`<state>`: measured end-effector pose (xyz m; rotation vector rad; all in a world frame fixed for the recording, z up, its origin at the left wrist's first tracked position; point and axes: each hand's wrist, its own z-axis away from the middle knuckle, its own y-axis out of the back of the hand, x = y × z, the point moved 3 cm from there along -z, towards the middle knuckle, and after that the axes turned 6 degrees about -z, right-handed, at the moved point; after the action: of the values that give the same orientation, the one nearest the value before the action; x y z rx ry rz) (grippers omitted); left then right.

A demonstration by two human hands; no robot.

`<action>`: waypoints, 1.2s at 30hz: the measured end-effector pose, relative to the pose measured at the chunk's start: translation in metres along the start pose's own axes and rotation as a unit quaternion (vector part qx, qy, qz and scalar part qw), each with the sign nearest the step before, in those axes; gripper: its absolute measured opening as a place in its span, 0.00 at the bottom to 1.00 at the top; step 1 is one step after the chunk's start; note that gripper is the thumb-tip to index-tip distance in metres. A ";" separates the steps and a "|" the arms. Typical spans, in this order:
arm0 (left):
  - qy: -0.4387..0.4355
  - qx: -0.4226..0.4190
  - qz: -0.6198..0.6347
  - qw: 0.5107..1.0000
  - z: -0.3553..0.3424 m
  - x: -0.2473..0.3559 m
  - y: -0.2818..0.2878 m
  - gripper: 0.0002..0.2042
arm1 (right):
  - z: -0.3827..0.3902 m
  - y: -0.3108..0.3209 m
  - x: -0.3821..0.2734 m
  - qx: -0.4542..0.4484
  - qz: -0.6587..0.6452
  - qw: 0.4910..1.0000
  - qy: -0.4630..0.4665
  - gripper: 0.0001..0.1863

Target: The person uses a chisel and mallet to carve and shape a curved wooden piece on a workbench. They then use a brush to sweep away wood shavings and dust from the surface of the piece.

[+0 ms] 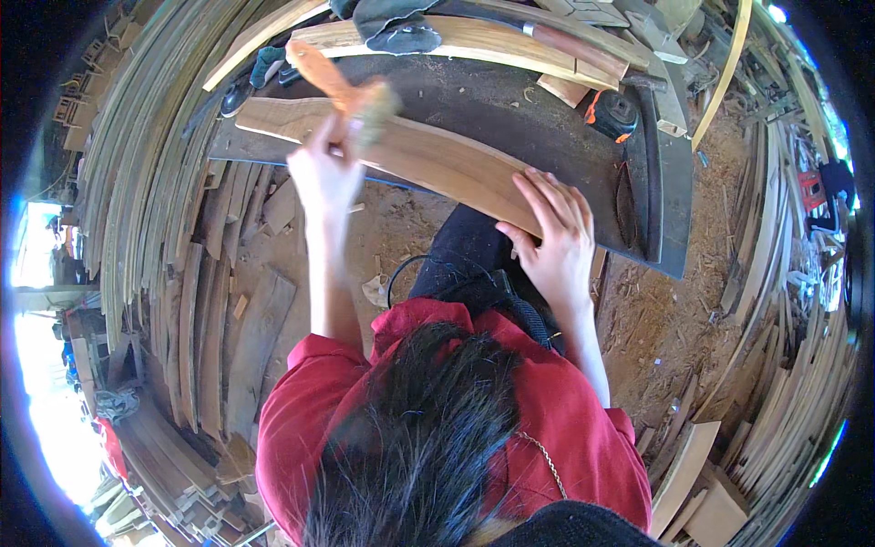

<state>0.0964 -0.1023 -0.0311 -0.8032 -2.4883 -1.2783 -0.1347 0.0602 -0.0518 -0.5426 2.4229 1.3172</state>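
A paintbrush with an orange handle point(319, 75) is in my left hand point(326, 178), its pale bristles blurred by motion over the left part of a long brown wooden board point(437, 164). My left fingers are closed around it near the bristle end. The board lies along the near edge of a dark tabletop point(474, 102). Over the board's right end rests my right hand point(561, 239), fingers across the top face and thumb at the near edge, gripping it.
Beyond the board lie pale timber pieces point(465, 41), a dark cloth point(394, 25) and a wooden-handled tool point(579, 50). At the right are a black and orange tape measure point(612, 115) and a long dark metal bar point(651, 173). Stacked planks point(146, 164) line the left side.
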 end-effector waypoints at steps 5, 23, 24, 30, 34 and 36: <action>0.089 0.114 -0.226 0.963 -0.055 -0.118 0.027 0.11 | 0.002 0.011 0.018 -0.004 0.002 1.000 -0.015 0.28; 0.073 0.044 -0.146 0.986 -0.016 -0.035 0.020 0.12 | -0.001 0.012 0.021 0.005 -0.023 0.999 -0.022 0.27; 0.065 0.078 -0.219 0.971 -0.029 -0.060 0.014 0.10 | 0.000 0.012 0.024 0.008 -0.004 1.000 -0.026 0.27; 0.119 0.133 -0.382 0.907 -0.042 -0.144 0.035 0.08 | 0.000 0.008 0.021 0.013 -0.020 1.000 -0.018 0.27; 0.081 0.089 -0.316 0.941 -0.009 -0.059 0.012 0.07 | 0.000 0.008 0.022 0.016 -0.017 0.999 -0.026 0.27; 0.032 0.055 -0.193 0.979 0.015 -0.003 0.002 0.06 | 0.000 0.009 0.022 0.014 -0.014 0.999 -0.025 0.27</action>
<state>0.1005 -0.0903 -0.0397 -0.2548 -2.7210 -1.2360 -0.1584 0.0609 -0.0558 -0.5277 2.3802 1.2688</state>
